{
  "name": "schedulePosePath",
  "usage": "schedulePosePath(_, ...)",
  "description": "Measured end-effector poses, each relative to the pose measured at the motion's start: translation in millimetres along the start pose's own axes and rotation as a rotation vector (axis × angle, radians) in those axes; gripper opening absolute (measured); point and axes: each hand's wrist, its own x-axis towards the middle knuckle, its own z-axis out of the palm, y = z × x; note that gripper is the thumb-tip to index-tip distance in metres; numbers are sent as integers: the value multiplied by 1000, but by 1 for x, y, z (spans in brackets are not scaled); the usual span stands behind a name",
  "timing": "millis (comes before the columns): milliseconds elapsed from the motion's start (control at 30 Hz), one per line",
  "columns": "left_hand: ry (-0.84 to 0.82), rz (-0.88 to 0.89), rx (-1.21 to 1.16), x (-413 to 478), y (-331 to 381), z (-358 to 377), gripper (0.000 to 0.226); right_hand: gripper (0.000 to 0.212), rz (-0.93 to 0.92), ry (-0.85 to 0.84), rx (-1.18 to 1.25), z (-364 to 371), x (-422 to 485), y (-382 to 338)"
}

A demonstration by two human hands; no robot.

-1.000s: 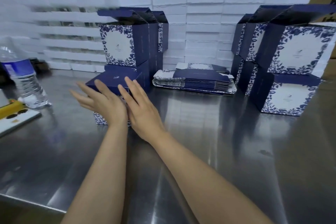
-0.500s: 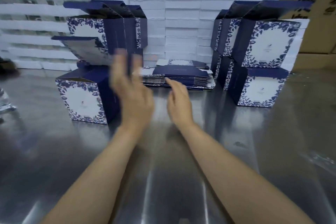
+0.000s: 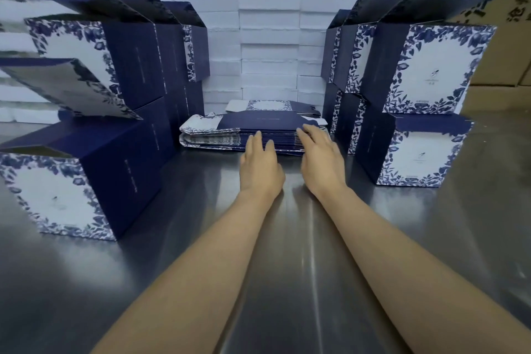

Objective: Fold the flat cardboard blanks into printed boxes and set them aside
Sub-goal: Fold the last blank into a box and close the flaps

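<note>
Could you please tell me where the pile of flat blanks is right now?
In the head view the blanks lie centre-back on the steel table, between the left boxes and right boxes, just beyond both hands.

navy floral-bordered boxes, navy blanks, steel-grey table

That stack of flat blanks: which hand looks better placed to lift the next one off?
Probably the right hand: its fingertips already lie on the top edge of the stack of flat blanks, while the left hand only reaches its front side.
</note>
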Motion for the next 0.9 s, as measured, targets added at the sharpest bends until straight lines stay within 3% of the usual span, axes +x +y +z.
schedulePosePath(100, -35, -30, -10, 10, -3, 11, 54, 66, -28, -38, -56, 16, 23, 8)
schedulePosePath(267, -57, -45, -113, 14, -6, 15, 50, 49, -79, -38, -71, 32, 44, 13)
schedulePosePath(467, 123, -195, -576, 7, -6, -3, 34, 21, -175, 314, -3, 8, 16, -3)
schedulePosePath(567, 221, -128, -649, -3, -6, -11, 26, 19, -172, 536, 70, -9, -9, -17)
schedulePosePath(767, 333, 147, -680, -31, 4, -30, 46, 16, 70, 698, 328, -51, -61, -36)
schedulePosePath(900, 280, 89, -802, -58, 4, -43, 48, 18, 265, 739, 585, -79, -89, -35)
